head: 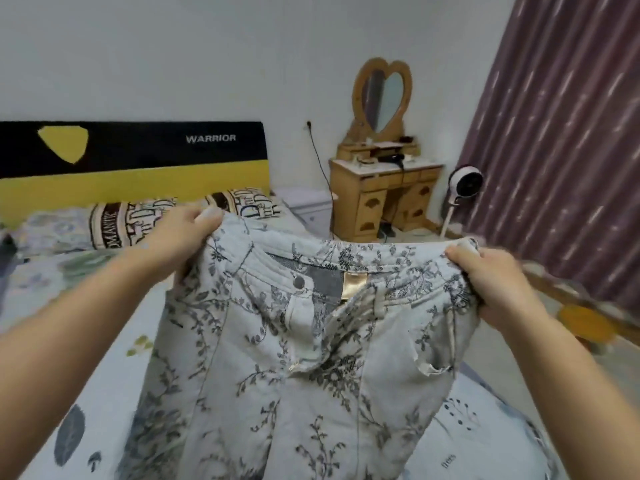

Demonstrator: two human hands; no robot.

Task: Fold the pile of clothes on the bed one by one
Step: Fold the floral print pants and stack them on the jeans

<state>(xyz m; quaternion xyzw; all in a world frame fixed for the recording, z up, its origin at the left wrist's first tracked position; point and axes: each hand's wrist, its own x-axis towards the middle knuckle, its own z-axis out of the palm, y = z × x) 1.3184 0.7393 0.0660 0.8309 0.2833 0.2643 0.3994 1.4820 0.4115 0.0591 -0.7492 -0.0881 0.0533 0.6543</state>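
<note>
Holding one floral trousers [298, 358], two hands [187, 237] [491, 282].

floral trousers [304, 358]: legs cut off by bottom edge, length not visible. left hand [183, 237] fingertips tucked behind waistband, hidden. right hand [498, 285] fingers buried in bunched fabric. both forearms cut off by frame edges. bed [104, 358] mostly covered by trousers, near end out of frame. items on dressing table [384, 195] too small to tell. orange object [585, 323] at right blurred, unidentifiable.
</note>
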